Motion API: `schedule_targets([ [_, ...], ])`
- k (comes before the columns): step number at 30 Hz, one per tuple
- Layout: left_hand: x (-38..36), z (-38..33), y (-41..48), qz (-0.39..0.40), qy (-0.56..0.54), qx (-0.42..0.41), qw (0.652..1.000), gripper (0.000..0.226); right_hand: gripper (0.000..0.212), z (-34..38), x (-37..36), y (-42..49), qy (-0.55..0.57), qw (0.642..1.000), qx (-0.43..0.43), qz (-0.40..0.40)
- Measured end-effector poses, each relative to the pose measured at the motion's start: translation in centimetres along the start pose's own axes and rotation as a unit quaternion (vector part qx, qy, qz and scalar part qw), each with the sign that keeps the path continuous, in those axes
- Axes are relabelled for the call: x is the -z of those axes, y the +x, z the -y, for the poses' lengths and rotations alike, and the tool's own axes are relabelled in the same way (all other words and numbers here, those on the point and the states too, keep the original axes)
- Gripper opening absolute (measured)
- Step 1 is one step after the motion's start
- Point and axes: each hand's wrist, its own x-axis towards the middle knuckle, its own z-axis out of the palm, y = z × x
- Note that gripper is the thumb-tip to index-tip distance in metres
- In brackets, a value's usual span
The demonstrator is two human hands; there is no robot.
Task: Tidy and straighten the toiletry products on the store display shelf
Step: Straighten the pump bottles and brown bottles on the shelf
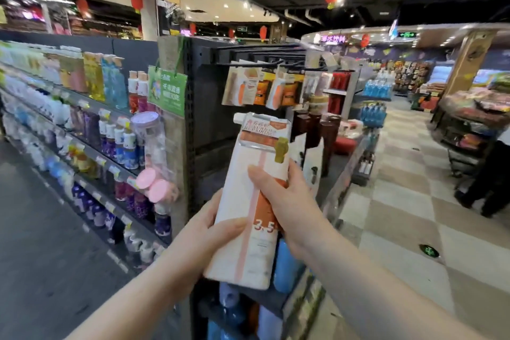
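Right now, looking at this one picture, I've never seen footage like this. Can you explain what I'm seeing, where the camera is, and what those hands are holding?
There is no machine here. These are a person's two bare hands, and the single picture comes from a wide-angle camera worn on their head, looking forward and down. That is why the arms reach in from the bottom.

The left hand grips the lower left edge of a white and orange pack marked 3.5. The right hand holds its right side, thumb across the front. The pack is raised in front of a store shelf end, where smaller packets hang from hooks above and blue bottles stand below. To the left, long shelves carry rows of toiletry bottles.
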Motion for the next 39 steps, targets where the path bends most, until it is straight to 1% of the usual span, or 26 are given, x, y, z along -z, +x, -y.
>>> schedule_targets([
  [4, -9.3, 1.0, -0.5, 0.065, -0.002, 0.018, 0.998, 0.070, 0.054, 3.0, 7.6, -6.3, -0.011, 0.996, 0.004, -0.089],
  [7, -16.2, 1.6, -0.9, 0.133, -0.017, 0.037, 0.990, 0.071, 0.060, 5.0, 13.1, -10.8, -0.032, 0.987, 0.009, -0.156],
  [9, -20.4, 2.1, -1.3, 0.163, -0.011, 0.049, 0.985, 0.068, 0.057, 5.9, 16.6, -13.6, -0.038, 0.981, 0.001, -0.192],
  [13, -27.9, 3.0, -1.3, 0.231, -0.002, 0.055, 0.971, 0.058, 0.043, 6.8, 23.1, -18.4, -0.035, 0.963, 0.013, -0.269],
  [17, -34.1, 4.1, 0.4, 0.288, 0.011, 0.075, 0.954, 0.056, 0.042, 7.2, 28.8, -21.1, -0.021, 0.943, 0.031, -0.331],
  [19, -36.7, 4.9, 1.9, 0.321, 0.004, 0.084, 0.943, 0.056, 0.041, 7.4, 31.7, -21.4, -0.017, 0.936, 0.039, -0.350],
  [23, -41.4, 6.5, 6.8, 0.358, -0.001, 0.088, 0.930, 0.055, 0.042, 7.9, 37.8, -19.5, -0.023, 0.930, 0.055, -0.362],
  [26, -44.5, 8.3, 11.6, 0.358, -0.011, 0.077, 0.931, 0.045, 0.045, 8.0, 42.4, -16.5, -0.038, 0.926, 0.068, -0.369],
  [28, -46.3, 9.2, 15.1, 0.355, -0.017, 0.071, 0.932, 0.044, 0.045, 8.2, 45.4, -13.9, -0.043, 0.927, 0.063, -0.368],
  [31, -48.3, 10.5, 20.7, 0.348, -0.018, 0.066, 0.935, 0.050, 0.047, 8.4, 49.5, -9.6, -0.048, 0.931, 0.053, -0.359],
  [34, -49.6, 11.7, 25.9, 0.344, -0.017, 0.062, 0.937, 0.052, 0.049, 8.2, 53.0, -5.4, -0.045, 0.933, 0.055, -0.352],
  [37, -50.5, 12.9, 29.9, 0.323, -0.019, 0.076, 0.943, 0.068, 0.040, 7.5, 56.0, -1.5, -0.038, 0.938, 0.049, -0.341],
  [39, -50.8, 13.9, 32.6, 0.308, -0.015, 0.076, 0.948, 0.074, 0.035, 7.0, 57.8, 1.3, -0.046, 0.943, 0.040, -0.327],
])
